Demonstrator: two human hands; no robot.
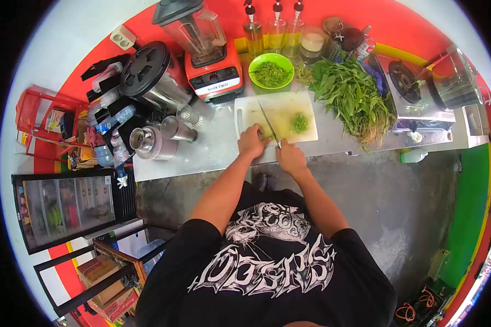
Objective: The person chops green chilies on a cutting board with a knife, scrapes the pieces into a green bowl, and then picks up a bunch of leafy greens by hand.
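A white cutting board (pixel 304 103) lies on the metal counter, its middle stained yellow-green. My right hand (pixel 291 159) is wrapped around the handle of a knife (pixel 267 120), whose blade points away and to the left across the board. My left hand (pixel 252 142) rests at the board's near left edge, fingers curled down just left of the blade; a bit of green shows by the fingertips, but what they press is mostly hidden. Right of the knife sits a small pile of chopped greens (pixel 299 123). Behind the board, a lime-green bowl (pixel 253 78) holds more chopped greens (pixel 270 74).
A heap of leafy greens (pixel 349 95) lies right of the board, beside a gas stove (pixel 401 101). A red blender (pixel 215 76), oil bottles (pixel 276 32) and jars line the wall. Steel cups (pixel 178 129) and a tall lidded container (pixel 157 76) stand at left.
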